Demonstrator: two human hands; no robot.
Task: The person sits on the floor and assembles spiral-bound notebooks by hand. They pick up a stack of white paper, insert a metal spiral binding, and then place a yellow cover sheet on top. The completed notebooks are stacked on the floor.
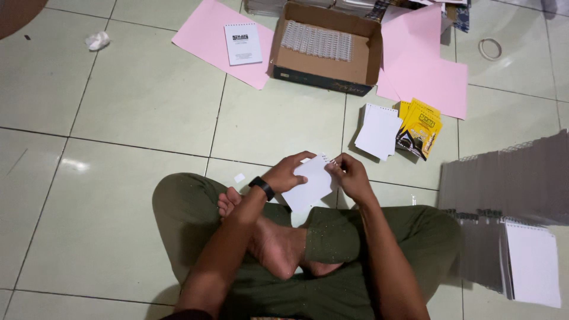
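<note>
White notepad (309, 184) held above crossed legs — left hand (286, 172) grips its edge, right hand (349, 175) pinches the spiral corner. Beyond lie loose white pads (377, 131), yellow covers (422, 125), a cardboard box (325, 62) of coils — pink sheets (428, 70) flanking.

Seated cross-legged on the floor, feet bare. Both forearms reach forward over the legs. Left hand (288, 172), dark band at the wrist, fingers curled in a pinching grip. Right hand (349, 176) close beside it, fingertips pinched likewise.

Open brown box (325, 68), yellow packets (419, 128)
</note>
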